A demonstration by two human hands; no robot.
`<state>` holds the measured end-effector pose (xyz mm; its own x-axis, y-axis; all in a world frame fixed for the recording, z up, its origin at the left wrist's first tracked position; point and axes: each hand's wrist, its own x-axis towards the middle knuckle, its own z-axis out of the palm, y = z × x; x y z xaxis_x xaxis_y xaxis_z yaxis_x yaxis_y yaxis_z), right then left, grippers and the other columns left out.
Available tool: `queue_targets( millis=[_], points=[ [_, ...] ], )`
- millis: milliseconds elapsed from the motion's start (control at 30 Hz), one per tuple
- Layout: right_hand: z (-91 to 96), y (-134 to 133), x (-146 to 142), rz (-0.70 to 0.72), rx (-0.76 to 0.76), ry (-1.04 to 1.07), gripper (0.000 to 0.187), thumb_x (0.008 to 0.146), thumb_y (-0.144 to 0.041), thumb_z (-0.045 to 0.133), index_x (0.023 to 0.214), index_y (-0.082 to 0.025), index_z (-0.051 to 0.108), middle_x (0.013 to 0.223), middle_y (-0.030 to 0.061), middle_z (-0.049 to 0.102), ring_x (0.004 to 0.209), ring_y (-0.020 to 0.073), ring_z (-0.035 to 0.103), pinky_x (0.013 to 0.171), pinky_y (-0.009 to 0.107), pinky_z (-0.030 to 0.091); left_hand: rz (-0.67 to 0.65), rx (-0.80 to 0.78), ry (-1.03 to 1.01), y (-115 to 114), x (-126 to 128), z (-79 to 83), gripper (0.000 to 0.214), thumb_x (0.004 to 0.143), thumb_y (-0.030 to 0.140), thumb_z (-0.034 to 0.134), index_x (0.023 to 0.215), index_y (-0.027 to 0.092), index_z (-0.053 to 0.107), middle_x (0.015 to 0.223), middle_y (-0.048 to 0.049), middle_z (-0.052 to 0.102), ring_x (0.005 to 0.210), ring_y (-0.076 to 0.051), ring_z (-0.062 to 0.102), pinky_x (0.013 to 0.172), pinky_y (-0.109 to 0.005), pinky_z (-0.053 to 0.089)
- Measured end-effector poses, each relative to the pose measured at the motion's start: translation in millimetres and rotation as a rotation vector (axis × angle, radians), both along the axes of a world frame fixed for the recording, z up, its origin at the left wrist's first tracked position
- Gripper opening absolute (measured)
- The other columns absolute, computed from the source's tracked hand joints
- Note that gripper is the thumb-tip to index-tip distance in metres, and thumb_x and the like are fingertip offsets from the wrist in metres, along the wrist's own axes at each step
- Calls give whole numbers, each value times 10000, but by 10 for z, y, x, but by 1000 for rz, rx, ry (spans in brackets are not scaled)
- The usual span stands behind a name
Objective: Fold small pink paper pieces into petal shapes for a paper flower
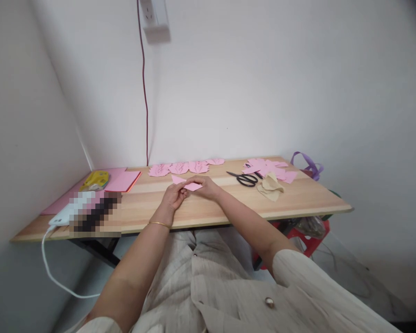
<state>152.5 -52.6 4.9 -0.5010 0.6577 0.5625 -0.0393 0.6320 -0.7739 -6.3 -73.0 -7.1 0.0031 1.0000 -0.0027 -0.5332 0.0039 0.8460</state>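
Note:
Both hands meet over the front middle of the wooden table [208,208], on a small piece of pink paper [193,187] with pointed corners. My left hand [175,195] grips its left side between thumb and fingers, with a gold bracelet at the wrist. From the right, my right hand [205,186] pinches the same paper, and its fingers hide part of the edge. Behind them lies a row of pink paper cutouts [179,168] with jagged edges and dark markings. Black-handled scissors [246,179] rest to the right of my right hand.
Pink paper scraps [266,167] and a crumpled beige cloth [271,187] lie at the right. Coloured paper sheets [126,180], a yellow packet [95,179] and a white device [71,210] with a cable are at the left. Purple ribbon [308,164] hangs by the right end.

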Motion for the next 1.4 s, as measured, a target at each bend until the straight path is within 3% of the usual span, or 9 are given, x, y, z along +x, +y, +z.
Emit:
queue_targets(
  millis=[167,300,467,700,967,1400],
  points=[
    [12,20,19,-57,12,-27,346,633,-401,750,862,-150,681,908,77,662,794,170,611,755,306,484,-36,16,4,3,4,-15,158,580,158,732,655,128,596,593,30,526,466,-27,357,473,-179,331],
    [-23,49,26,-28,-11,-30,410,643,-377,743,968,-143,655,911,68,663,788,156,601,740,284,476,-48,9,-31,12,-7,-36,220,553,152,767,679,110,593,571,37,505,471,-24,368,474,-168,333],
    [-57,106,68,-61,16,-53,351,656,-361,733,923,-144,665,899,63,673,754,148,594,733,278,472,-83,15,-17,-17,-11,-13,278,570,224,801,664,113,564,547,37,486,495,-46,415,497,-188,375],
    [-82,184,107,-95,71,-12,306,681,-351,722,911,-154,679,890,59,682,760,159,606,724,277,473,-64,31,131,-37,14,-3,248,590,248,764,605,132,545,580,19,523,472,-54,405,466,-212,379],
    [-72,193,112,-50,116,-34,249,665,-352,743,828,-167,710,879,75,694,795,181,622,745,302,480,3,53,134,-28,22,-21,243,561,227,752,588,146,525,515,36,494,450,-55,395,457,-204,350],
    [-61,157,33,-122,-225,140,248,711,-397,703,738,-161,634,730,18,640,718,138,571,728,292,452,224,179,380,38,22,-134,246,611,338,754,590,137,615,519,11,544,487,-83,474,531,-225,393]
  ],
)
